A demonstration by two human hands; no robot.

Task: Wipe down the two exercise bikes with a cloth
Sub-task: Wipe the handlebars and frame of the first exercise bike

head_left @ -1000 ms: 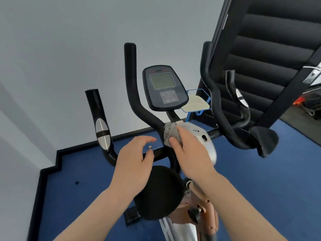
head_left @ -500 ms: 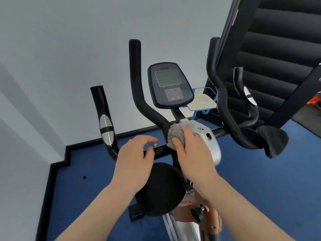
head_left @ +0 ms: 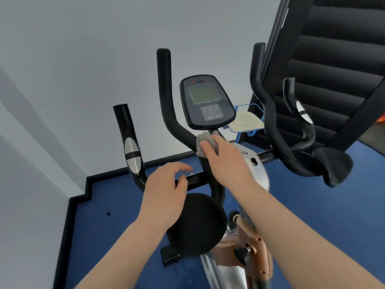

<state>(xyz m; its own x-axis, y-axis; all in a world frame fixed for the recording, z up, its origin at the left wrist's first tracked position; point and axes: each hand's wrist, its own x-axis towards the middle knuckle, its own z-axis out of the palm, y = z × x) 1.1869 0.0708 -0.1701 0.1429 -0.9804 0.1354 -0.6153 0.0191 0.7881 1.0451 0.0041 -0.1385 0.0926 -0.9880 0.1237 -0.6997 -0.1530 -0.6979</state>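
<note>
An exercise bike stands in front of me, with black handlebars [head_left: 166, 113], a black console [head_left: 206, 101] and a silver stem cover [head_left: 256, 163]. My right hand [head_left: 225, 161] holds a grey cloth [head_left: 205, 142] against the stem just under the console. My left hand [head_left: 166, 190] hovers by the horizontal handlebar bar [head_left: 198, 179], fingers loosely curled and holding nothing. A round black elbow pad [head_left: 200, 224] sits below my hands, and a second one [head_left: 333, 163] is at the right. A second bike is not in view.
A large black padded machine [head_left: 333, 69] leans close on the right. A small blue stand with a pale plate [head_left: 245, 119] sits behind the console. White walls [head_left: 83, 59] close the left and back. Blue floor [head_left: 312, 205] lies around the bike.
My right hand has slid the cloth up the stem, from the silver cover to just under the console. My left hand has lifted off the bar and opened a little.
</note>
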